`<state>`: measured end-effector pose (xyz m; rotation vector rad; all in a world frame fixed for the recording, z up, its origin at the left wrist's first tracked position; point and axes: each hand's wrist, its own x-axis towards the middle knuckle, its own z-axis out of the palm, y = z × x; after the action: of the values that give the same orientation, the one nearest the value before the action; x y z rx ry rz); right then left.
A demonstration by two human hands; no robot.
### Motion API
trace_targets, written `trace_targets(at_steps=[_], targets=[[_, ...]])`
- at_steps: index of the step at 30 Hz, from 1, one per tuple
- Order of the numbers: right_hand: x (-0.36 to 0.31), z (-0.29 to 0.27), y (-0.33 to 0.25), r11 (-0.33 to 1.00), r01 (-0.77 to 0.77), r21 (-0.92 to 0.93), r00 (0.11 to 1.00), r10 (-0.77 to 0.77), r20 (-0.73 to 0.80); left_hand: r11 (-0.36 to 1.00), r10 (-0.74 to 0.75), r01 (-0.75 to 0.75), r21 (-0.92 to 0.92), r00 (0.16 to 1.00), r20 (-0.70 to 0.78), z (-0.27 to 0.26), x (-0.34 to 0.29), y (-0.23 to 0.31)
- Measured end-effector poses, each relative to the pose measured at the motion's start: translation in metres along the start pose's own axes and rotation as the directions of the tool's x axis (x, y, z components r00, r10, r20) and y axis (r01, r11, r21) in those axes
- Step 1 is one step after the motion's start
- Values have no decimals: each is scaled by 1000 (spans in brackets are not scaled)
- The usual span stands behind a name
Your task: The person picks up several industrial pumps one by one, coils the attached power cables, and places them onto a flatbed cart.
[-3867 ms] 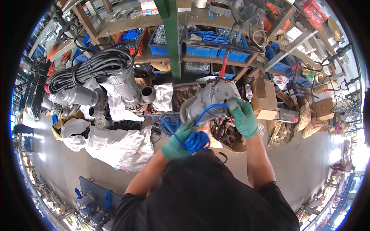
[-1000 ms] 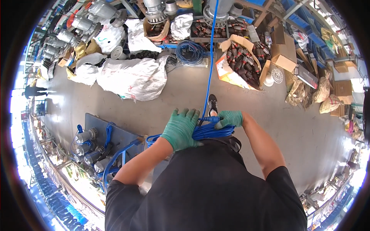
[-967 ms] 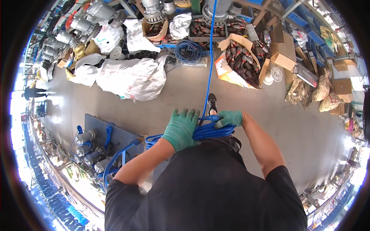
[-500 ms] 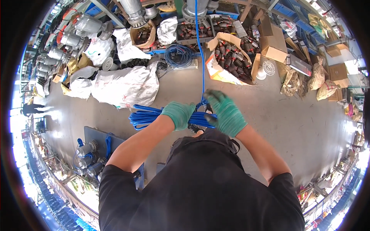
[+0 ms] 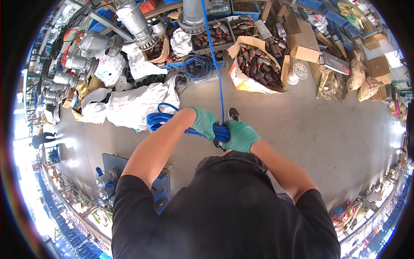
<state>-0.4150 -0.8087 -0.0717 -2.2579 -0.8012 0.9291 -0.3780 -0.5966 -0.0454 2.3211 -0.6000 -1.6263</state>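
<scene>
A bundle of blue cable (image 5: 156, 121) lies sideways between my hands, its loops sticking out past my left forearm. My left hand (image 5: 204, 122), in a green glove, is closed round the middle of the bundle. Close beside it, my right hand (image 5: 240, 135), gloved in green too, grips the bundle's right end, which is mostly hidden in the palm. One taut blue strand (image 5: 217, 71) runs from between my hands up to the top of the view. Beneath the hands a dark shoe (image 5: 233, 114) stands on the grey floor.
Ahead are a coil of dark blue cable (image 5: 197, 68), a torn carton of dark cylindrical parts (image 5: 258, 64) and white sacks (image 5: 140, 100). Metal pump bodies (image 5: 133, 21) stand at the upper left. A cart (image 5: 115, 162) carries motors at the lower left. At the far left is another person (image 5: 43, 138).
My right hand, blurred and lifted with its fingers apart before, has closed on the bundle. The bundle's right end has drawn in toward my left hand. The view has shifted slightly.
</scene>
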Motion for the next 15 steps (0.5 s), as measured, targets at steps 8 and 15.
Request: trace_targets(at_steps=[8,15], targets=[[43,-15,97,397,-723,565,543,-179,820,956,81,48,288,905,-419,4,-48,24],[66,-7,113,295,-763,575,410,-467,784,959,32,120,259,856,-515,43,-7,-6]])
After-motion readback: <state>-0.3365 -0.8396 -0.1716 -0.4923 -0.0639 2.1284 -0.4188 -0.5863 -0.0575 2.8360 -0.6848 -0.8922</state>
